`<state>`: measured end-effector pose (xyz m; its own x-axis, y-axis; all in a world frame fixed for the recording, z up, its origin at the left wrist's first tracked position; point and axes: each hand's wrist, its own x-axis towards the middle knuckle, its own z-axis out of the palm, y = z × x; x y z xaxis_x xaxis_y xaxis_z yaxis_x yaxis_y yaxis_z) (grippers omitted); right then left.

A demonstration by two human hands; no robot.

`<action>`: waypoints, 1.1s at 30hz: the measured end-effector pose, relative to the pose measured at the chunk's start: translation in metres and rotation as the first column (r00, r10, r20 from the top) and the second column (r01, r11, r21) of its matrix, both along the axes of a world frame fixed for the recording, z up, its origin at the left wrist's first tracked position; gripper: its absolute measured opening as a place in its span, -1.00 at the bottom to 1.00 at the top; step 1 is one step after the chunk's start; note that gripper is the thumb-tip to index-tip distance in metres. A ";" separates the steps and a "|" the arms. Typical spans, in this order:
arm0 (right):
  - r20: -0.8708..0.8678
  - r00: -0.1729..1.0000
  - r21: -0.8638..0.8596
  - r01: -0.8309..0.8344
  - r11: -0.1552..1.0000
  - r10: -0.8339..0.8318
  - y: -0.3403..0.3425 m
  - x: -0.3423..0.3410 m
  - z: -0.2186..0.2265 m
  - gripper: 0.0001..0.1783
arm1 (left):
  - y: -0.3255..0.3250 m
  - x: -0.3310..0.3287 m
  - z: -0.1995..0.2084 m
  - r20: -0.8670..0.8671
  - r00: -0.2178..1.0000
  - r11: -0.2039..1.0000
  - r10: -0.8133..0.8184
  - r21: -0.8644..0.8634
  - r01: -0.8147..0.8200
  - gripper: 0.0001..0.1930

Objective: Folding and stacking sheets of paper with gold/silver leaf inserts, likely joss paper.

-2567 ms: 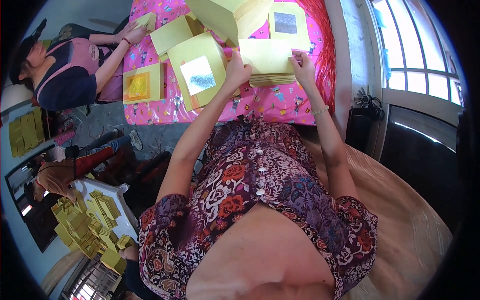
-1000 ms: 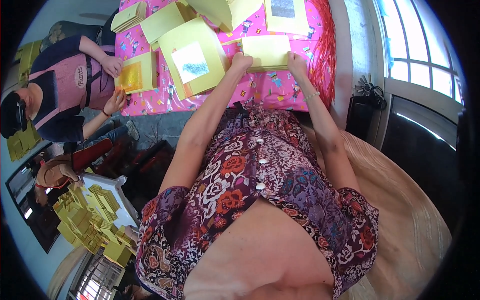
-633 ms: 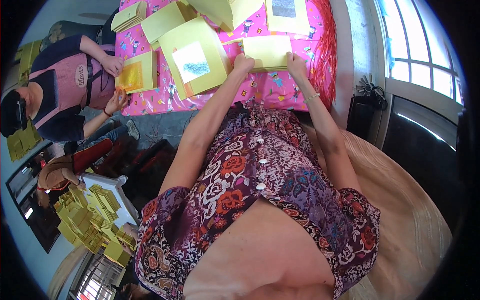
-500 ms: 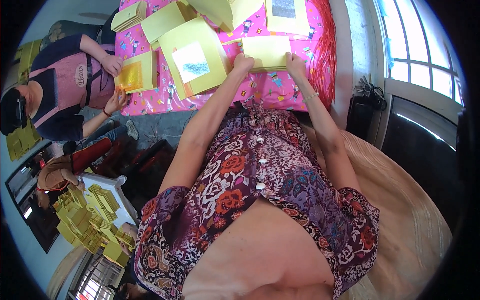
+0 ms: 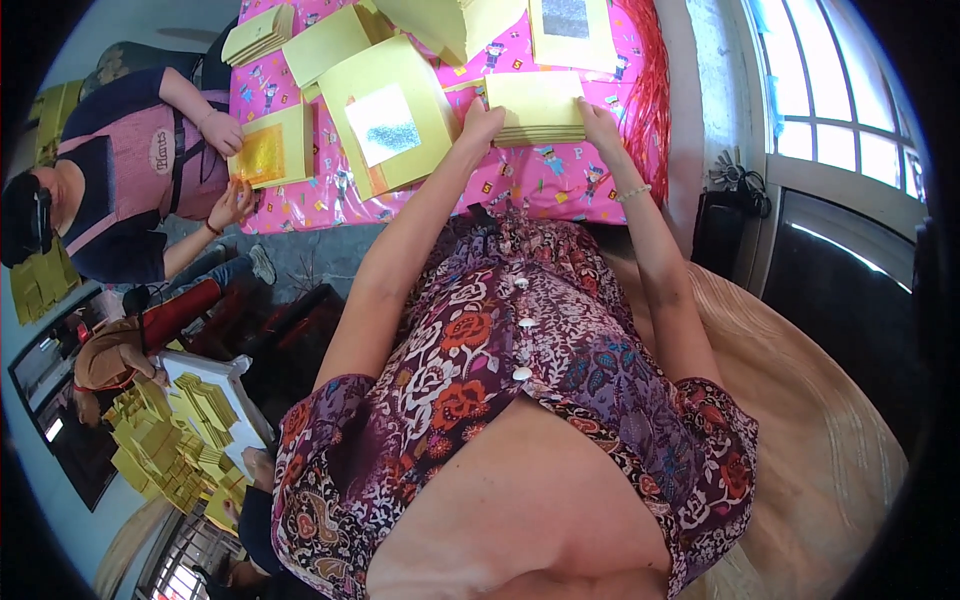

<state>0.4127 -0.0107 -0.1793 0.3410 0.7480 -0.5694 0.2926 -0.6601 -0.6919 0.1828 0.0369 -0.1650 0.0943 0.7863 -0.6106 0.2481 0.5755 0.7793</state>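
A stack of folded yellow paper [image 5: 537, 100] lies on the pink patterned tablecloth [image 5: 560, 190], its layers showing along the near edge. My left hand [image 5: 482, 124] grips its left side near the front corner. On the opposite side, my right hand [image 5: 600, 125] presses its fingers against the right edge. Left of my left hand lies a larger stack of yellow paper [image 5: 425, 100], bearing a silver foil square [image 5: 385, 125]. Another yellow sheet with a silver patch [image 5: 567, 20] lies beyond my stack.
At the left, a co-worker in a pink apron [image 5: 140, 150] handles yellow paper with an orange-gold patch [image 5: 263, 152]. More folded yellow stacks [image 5: 335, 45] cover the far side. Red stringy strands [image 5: 652, 110] hang along the table's right edge, beside a wall and window.
My right hand has moved slightly right, and my left slightly left, along the stack's sides. The layers at its near edge show more distinctly. The co-worker's hands have barely moved.
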 end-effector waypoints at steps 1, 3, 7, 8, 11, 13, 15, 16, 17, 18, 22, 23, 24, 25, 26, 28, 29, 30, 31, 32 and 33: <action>-0.058 0.998 -0.010 0.028 1.000 -0.028 0.001 -0.001 0.000 -0.32 | 0.000 -0.002 0.004 -0.001 1.000 1.000 0.006 0.002 -0.006 -0.50; -0.049 0.999 0.019 0.010 1.000 -0.009 0.003 0.001 -0.001 -0.30 | -0.001 -0.003 0.012 0.010 1.000 0.999 0.016 0.045 -0.016 -0.48; -0.017 0.998 0.109 -0.059 0.992 0.061 0.009 -0.001 0.008 -0.24 | -0.001 -0.008 0.023 -0.100 0.995 0.994 0.007 0.105 0.004 -0.46; -0.012 0.999 0.111 -0.052 0.992 0.053 0.008 0.005 0.006 -0.24 | -0.002 -0.004 0.028 -0.143 0.990 0.987 0.005 0.162 0.019 -0.44; 0.157 0.986 0.115 -0.068 0.991 0.050 0.006 0.017 0.005 -0.24 | -0.002 -0.002 0.054 -0.128 0.987 0.959 -0.098 0.254 0.128 -0.38; 0.367 0.929 0.396 -0.116 0.911 -0.041 0.006 0.001 0.030 -0.30 | -0.008 -0.020 0.072 -0.087 0.985 0.941 -0.152 0.291 0.171 -0.34; 0.425 0.905 0.450 -0.196 0.871 -0.016 0.017 -0.022 0.072 -0.47 | -0.017 -0.040 0.084 -0.002 0.996 0.827 -0.087 0.557 0.074 -0.47; 0.311 0.946 0.492 -0.240 0.837 0.089 0.021 -0.028 0.085 -0.55 | -0.019 -0.051 0.098 -0.001 0.996 0.827 -0.084 0.558 0.070 -0.47; 0.195 0.960 0.537 -0.274 0.797 0.199 0.025 -0.036 0.097 -0.63 | -0.020 -0.066 0.116 -0.073 0.990 0.800 -0.122 0.583 0.141 -0.52; 0.163 0.955 0.553 -0.296 0.779 0.247 0.028 -0.050 0.108 -0.74 | -0.022 -0.083 0.130 -0.147 0.977 0.770 -0.152 0.602 0.210 -0.58; 0.343 0.748 0.522 -0.654 0.547 0.568 0.034 -0.101 0.135 -0.75 | -0.031 -0.141 0.136 -0.281 0.952 0.742 -0.118 0.612 0.272 -0.63; 0.410 0.671 0.474 -0.735 0.485 0.617 0.032 -0.114 0.140 -0.75 | -0.037 -0.154 0.139 -0.361 0.925 0.726 -0.119 0.604 0.329 -0.62; 0.393 0.625 0.461 -0.769 0.443 0.674 0.030 -0.125 0.142 -0.75 | -0.043 -0.167 0.136 -0.392 0.909 0.762 -0.142 0.543 0.353 -0.58; 0.448 0.570 0.456 -0.808 0.372 0.689 0.027 -0.138 0.145 -0.74 | -0.047 -0.178 0.137 -0.453 0.875 0.729 -0.173 0.539 0.422 -0.53; 0.500 0.512 0.447 -0.843 0.298 0.699 0.025 -0.148 0.147 -0.73 | -0.052 -0.188 0.139 -0.512 0.835 0.694 -0.200 0.528 0.490 -0.48; 0.506 0.448 0.429 -0.872 0.236 0.738 0.021 -0.166 0.144 -0.67 | -0.063 -0.199 0.141 -0.598 0.770 0.630 -0.221 0.515 0.581 -0.32; 0.516 0.391 0.401 -0.896 0.188 0.762 0.018 -0.176 0.146 -0.63 | -0.067 -0.204 0.143 -0.652 0.722 0.605 -0.229 0.486 0.631 -0.29; 0.524 0.334 0.373 -0.917 0.141 0.784 0.017 -0.185 0.148 -0.60 | -0.069 -0.207 0.145 -0.671 0.705 0.610 -0.230 0.465 0.642 -0.30; 0.573 0.296 0.377 -0.923 0.075 0.764 0.015 -0.193 0.147 -0.55 | -0.072 -0.210 0.144 -0.674 0.705 0.621 -0.219 0.461 0.634 -0.30; 0.571 0.288 0.381 -0.922 0.063 0.769 0.014 -0.199 0.147 -0.55 | -0.072 -0.213 0.140 -0.678 0.694 0.622 -0.241 0.441 0.647 -0.31; 0.658 0.215 0.307 -0.952 0.004 0.722 0.012 -0.205 0.147 -0.54 | -0.073 -0.215 0.137 -0.681 0.683 0.623 -0.263 0.421 0.659 -0.33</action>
<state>0.2075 0.0016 -0.0324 -0.7632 0.6431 0.0626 0.5395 0.6876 -0.4861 -0.0321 -0.0357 -0.0282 0.3917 0.9147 -0.0991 0.7931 -0.2811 0.5403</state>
